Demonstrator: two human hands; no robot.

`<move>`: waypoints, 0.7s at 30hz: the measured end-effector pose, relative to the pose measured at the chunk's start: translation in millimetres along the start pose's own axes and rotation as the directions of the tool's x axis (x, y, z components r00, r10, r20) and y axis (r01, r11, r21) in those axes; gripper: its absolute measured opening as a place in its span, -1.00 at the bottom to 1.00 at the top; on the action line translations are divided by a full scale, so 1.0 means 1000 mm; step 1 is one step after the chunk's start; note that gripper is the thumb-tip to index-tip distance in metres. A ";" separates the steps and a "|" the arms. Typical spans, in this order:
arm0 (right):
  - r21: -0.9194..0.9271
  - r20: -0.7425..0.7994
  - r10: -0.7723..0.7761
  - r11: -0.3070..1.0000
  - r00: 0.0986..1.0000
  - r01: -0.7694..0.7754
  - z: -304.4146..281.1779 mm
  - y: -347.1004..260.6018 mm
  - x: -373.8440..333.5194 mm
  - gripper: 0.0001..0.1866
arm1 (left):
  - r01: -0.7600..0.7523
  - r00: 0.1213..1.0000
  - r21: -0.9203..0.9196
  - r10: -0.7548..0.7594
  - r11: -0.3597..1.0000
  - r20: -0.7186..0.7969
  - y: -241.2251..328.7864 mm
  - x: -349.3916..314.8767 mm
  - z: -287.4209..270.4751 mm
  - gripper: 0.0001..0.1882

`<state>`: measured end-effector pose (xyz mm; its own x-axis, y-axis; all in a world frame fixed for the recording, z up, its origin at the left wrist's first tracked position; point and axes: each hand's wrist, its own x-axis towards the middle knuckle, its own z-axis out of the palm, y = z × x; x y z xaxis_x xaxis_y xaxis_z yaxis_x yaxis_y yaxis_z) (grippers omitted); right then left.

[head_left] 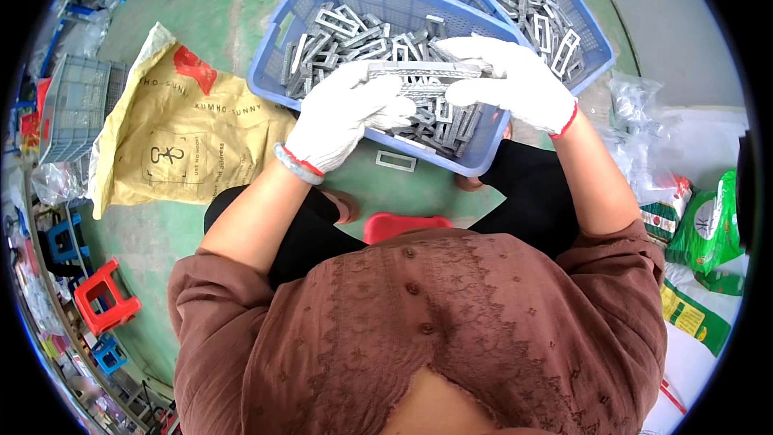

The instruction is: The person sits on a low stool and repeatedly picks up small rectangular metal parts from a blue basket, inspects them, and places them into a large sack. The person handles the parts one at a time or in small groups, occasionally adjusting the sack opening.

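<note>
Both my hands wear white knit gloves with red cuffs. Between them, over the near side of a blue plastic basket, is a long grey rectangular metal frame. My left hand is closed on its left end, and my right hand pinches the right end. Below lie many similar grey frames, heaped loosely in the basket. One more frame rests on the green floor just in front of the basket. My gloves hide part of the heap.
A second blue basket of grey frames stands at the far right. To the left lies a yellow woven sack, with a red stool and a grey crate beyond it. Clear plastic bags and green packages lie at right.
</note>
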<state>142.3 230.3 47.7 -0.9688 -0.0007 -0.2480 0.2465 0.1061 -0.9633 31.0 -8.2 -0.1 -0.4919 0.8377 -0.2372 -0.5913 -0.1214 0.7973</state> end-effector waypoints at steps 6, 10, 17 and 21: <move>0.069 0.023 0.033 0.997 0.999 -0.034 0.000 0.001 0.005 -0.35 | -0.042 0.998 0.067 0.044 0.997 -0.038 0.002 -0.002 0.002 -0.64; 0.076 0.079 0.066 0.994 0.995 -0.072 0.004 -0.008 0.002 -0.34 | -0.142 0.989 0.250 0.150 0.958 -0.014 -0.006 0.002 -0.014 -0.68; 0.128 0.125 0.058 0.989 0.990 -0.074 0.005 0.004 0.006 -0.29 | -0.187 0.982 -0.003 0.187 0.982 -0.028 -0.015 0.001 -0.018 -0.65; 0.162 0.078 -0.057 0.986 0.995 0.044 0.014 0.012 0.007 -0.23 | -0.249 0.968 -0.001 0.249 0.969 -0.017 -0.010 0.001 -0.012 -0.41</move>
<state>138.5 217.6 32.7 -0.9762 -0.0841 -0.2001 0.2051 -0.0563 -0.9771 28.9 -11.8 -14.9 -0.6341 0.7722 -0.0407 -0.4512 -0.3267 0.8305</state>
